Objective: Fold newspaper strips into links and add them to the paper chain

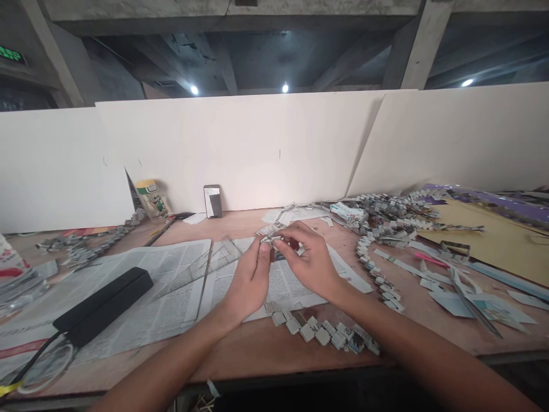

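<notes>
My left hand (251, 277) and my right hand (312, 257) meet over the middle of the table, both with fingers pinched. Between their fingertips is a small folded newspaper strip (271, 238), partly hidden by the thumbs. Below the hands lies a zigzag chain of folded newspaper (315, 332); whether it joins the held piece I cannot tell. Printed newspaper sheets (180, 280) spread under and left of the hands, with a clear set square (206, 263) on them.
Scissors (469, 300) and paper scraps lie at the right, near a heap of folded chains (386, 212). A black box with a cable (105, 306) sits at the left. A phone (213, 201) and a jar (151, 197) stand by the white board (240, 149).
</notes>
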{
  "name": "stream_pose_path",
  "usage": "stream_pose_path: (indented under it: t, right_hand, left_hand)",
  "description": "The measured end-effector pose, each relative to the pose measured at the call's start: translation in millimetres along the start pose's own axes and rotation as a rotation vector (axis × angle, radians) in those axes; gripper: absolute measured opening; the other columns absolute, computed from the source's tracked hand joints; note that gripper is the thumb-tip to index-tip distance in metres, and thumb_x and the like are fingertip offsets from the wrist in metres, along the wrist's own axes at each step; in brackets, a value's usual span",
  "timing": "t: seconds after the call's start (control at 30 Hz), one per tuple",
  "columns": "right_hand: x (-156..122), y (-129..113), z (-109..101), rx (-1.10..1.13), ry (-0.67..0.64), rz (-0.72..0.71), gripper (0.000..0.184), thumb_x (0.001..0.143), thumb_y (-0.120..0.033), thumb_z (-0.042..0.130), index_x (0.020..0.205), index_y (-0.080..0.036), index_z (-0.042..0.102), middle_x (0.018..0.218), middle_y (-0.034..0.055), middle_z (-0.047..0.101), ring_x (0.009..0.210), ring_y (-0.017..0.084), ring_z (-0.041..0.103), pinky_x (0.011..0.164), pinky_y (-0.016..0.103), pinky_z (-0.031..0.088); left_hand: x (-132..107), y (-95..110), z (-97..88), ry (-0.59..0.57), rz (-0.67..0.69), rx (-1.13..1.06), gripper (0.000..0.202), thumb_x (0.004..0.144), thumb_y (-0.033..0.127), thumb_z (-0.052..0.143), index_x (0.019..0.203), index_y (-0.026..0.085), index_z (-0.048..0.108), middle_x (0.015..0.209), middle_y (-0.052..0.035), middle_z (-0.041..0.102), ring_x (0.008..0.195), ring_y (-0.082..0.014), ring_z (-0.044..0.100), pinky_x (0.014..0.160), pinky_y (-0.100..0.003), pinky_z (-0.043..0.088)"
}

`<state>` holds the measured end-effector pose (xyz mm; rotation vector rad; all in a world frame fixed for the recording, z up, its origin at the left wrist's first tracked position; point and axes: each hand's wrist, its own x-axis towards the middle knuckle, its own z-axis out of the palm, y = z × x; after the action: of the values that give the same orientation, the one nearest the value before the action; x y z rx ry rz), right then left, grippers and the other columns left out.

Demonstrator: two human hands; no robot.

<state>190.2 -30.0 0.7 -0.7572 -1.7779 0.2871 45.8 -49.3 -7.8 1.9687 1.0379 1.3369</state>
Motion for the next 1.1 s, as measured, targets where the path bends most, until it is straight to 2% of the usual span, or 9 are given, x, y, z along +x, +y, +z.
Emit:
stream_pose_path:
  t: [0.1, 0.27, 0.37, 0.47, 0.57, 0.63, 0.8, 0.93, 1.1]
  right_hand:
    - [3, -2, -5, 0.081, -0.116, 0.028, 0.015, 0.087, -0.024, 0.053, 0.093, -0.020, 0.065, 0.080, 0.0038, 0.058, 0.073, 0.015, 0.053, 0.063, 0.028, 0.044]
    - [8, -3, -17, 0.106, -0.268, -0.006, 0.014, 0.087, -0.023, 0.053, 0.087, -0.020, 0.067, 0.082, 0.0037, 0.060, 0.076, 0.014, 0.054, 0.067, 0.029, 0.044]
    - [6, -3, -14, 0.079, -0.216, -0.010, 0.015, 0.086, -0.023, 0.054, 0.087, -0.019, 0.068, 0.078, 0.0037, 0.059, 0.073, 0.014, 0.054, 0.064, 0.029, 0.043]
    - [3, -1, -7, 0.100, -0.061, 0.007, 0.010, 0.081, -0.025, 0.062, 0.080, -0.019, 0.070, 0.074, 0.0033, 0.058, 0.070, 0.014, 0.054, 0.060, 0.028, 0.043]
    - [3, 0, -3, 0.193, 0.036, 0.108, 0.013, 0.073, -0.026, 0.069, 0.085, -0.020, 0.068, 0.075, 0.0017, 0.057, 0.066, 0.013, 0.053, 0.059, 0.027, 0.044]
    - [5, 0, -3, 0.273, -0.006, 0.191, 0.020, 0.071, -0.028, 0.071, 0.089, -0.020, 0.066, 0.074, 0.0006, 0.057, 0.065, 0.012, 0.053, 0.060, 0.027, 0.045]
    - [8, 0, -3, 0.467, -0.108, 0.264, 0.015, 0.069, -0.030, 0.071, 0.066, -0.017, 0.063, 0.070, 0.0007, 0.058, 0.067, 0.013, 0.054, 0.061, 0.028, 0.045]
    - [5, 4, 2, 0.559, -0.120, 0.328, 0.017, 0.071, -0.032, 0.069, 0.067, -0.018, 0.061, 0.065, -0.0006, 0.057, 0.065, 0.013, 0.054, 0.061, 0.029, 0.045]
    - [5, 12, 1, 0.443, -0.119, 0.296, 0.017, 0.074, -0.033, 0.066, 0.082, -0.018, 0.067, 0.078, 0.0030, 0.064, 0.074, 0.015, 0.056, 0.069, 0.032, 0.046]
  left_hand:
    - [0, -1, -8.4, -0.027, 0.130, 0.181, 0.030, 0.096, 0.035, 0.027, 0.084, 0.018, 0.048, 0.067, 0.0004, 0.048, 0.060, -0.0130, 0.045, 0.058, -0.026, 0.037]
    - [5, -4, -24.9, -0.160, 0.238, 0.363, 0.024, 0.095, 0.030, 0.028, 0.088, 0.017, 0.047, 0.067, 0.0008, 0.050, 0.057, -0.0128, 0.046, 0.056, -0.025, 0.034]
    - [7, -5, -25.8, -0.178, 0.224, 0.406, 0.022, 0.095, 0.029, 0.032, 0.098, 0.017, 0.050, 0.065, 0.0018, 0.052, 0.054, -0.0123, 0.046, 0.054, -0.025, 0.034]
    - [7, -3, -24.5, -0.149, 0.194, 0.371, 0.025, 0.094, 0.030, 0.034, 0.104, 0.017, 0.053, 0.060, 0.0039, 0.048, 0.051, -0.0104, 0.043, 0.052, -0.023, 0.033]
    - [5, -2, -25.2, -0.137, 0.146, 0.275, 0.026, 0.093, 0.034, 0.036, 0.099, 0.017, 0.055, 0.054, 0.0061, 0.039, 0.046, -0.0087, 0.034, 0.046, -0.022, 0.029]
    - [5, -2, -26.9, -0.147, 0.122, 0.213, 0.027, 0.092, 0.037, 0.038, 0.087, 0.016, 0.055, 0.053, 0.0060, 0.038, 0.045, -0.0083, 0.033, 0.045, -0.022, 0.028]
    - [8, -3, -29.8, -0.219, 0.046, 0.125, 0.035, 0.091, 0.040, 0.039, 0.071, 0.016, 0.054, 0.053, 0.0029, 0.047, 0.048, -0.0095, 0.046, 0.049, -0.022, 0.037]
    - [10, -5, -27.5, -0.200, 0.008, 0.106, 0.035, 0.091, 0.042, 0.039, 0.079, 0.016, 0.059, 0.061, -0.0001, 0.055, 0.054, -0.0110, 0.051, 0.052, -0.023, 0.041]
    - [11, -5, -25.8, -0.190, 0.026, 0.198, 0.039, 0.091, 0.042, 0.037, 0.065, 0.016, 0.051, 0.053, 0.0030, 0.046, 0.048, -0.0088, 0.041, 0.048, -0.022, 0.034]
